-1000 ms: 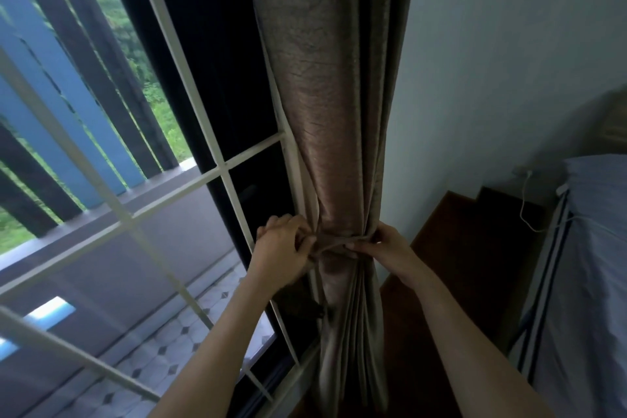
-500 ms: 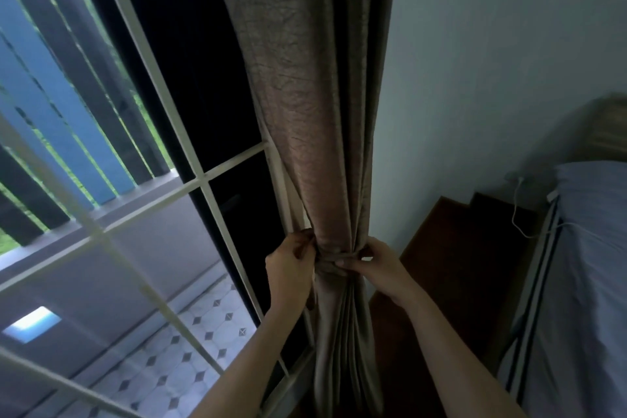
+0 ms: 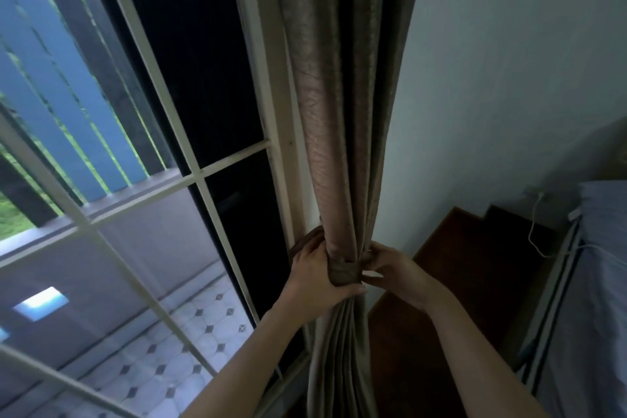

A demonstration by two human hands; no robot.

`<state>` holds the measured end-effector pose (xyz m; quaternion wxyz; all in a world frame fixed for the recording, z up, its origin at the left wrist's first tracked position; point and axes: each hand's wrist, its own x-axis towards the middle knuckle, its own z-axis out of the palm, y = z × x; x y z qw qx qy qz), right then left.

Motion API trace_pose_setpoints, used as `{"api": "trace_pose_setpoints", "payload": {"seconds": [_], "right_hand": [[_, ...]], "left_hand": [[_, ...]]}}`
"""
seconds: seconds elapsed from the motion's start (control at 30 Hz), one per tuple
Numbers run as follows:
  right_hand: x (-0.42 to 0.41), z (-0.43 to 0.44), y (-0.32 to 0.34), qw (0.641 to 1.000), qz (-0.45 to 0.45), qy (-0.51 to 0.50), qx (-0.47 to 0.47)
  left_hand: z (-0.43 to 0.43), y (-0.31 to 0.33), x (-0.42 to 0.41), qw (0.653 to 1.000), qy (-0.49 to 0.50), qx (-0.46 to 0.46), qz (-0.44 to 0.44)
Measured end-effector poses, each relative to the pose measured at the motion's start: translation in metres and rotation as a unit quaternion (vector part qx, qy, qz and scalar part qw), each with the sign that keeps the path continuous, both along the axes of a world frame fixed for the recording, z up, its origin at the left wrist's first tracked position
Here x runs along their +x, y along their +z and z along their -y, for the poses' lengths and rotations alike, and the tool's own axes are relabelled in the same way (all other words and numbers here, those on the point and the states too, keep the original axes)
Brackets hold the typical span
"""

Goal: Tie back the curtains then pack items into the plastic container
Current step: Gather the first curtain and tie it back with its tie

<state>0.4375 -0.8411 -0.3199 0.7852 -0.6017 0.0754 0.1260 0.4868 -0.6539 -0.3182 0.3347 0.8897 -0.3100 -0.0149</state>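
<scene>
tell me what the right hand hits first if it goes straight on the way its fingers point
The right hand points leftward at the brown fabric tie band on the gathered brown-grey curtain, which its fingertips seem to touch. Just beyond, the left hand grips the bundle from the other side.

The curtain [image 3: 339, 112] runs off frame at 12 and 6 o'clock; fingers of the left hand [image 3: 315, 271] vanish behind its folds — the right hand [image 3: 390, 270] covers one end of the tie [image 3: 344, 271]; the bed [image 3: 600, 282] is cropped at 3 o'clock.
</scene>
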Motion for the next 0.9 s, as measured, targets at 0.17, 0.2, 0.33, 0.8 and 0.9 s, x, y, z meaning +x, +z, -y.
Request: {"api": "trace_pose_setpoints", "payload": {"seconds": [0.17,0.2,0.33,0.8,0.9], "right_hand": [[0.000,0.007,-0.006,0.993,-0.039,-0.002,0.108],[0.000,0.007,-0.007,0.992,-0.040,-0.006,0.120],[0.009,0.009,-0.019,0.987,-0.053,-0.047,0.142],[0.048,0.009,-0.009,0.985,0.049,0.054,-0.158],[0.057,0.008,0.003,0.964,0.083,0.089,-0.235]], "left_hand": [[0.018,0.005,0.002,0.996,0.019,-0.080,-0.047],[0.020,0.007,0.002,0.991,0.027,-0.112,-0.067],[0.025,0.002,0.009,0.965,0.073,-0.196,-0.157],[0.008,0.017,0.028,0.958,0.005,-0.157,-0.240],[0.005,0.016,0.029,0.959,-0.012,-0.150,-0.241]]}}
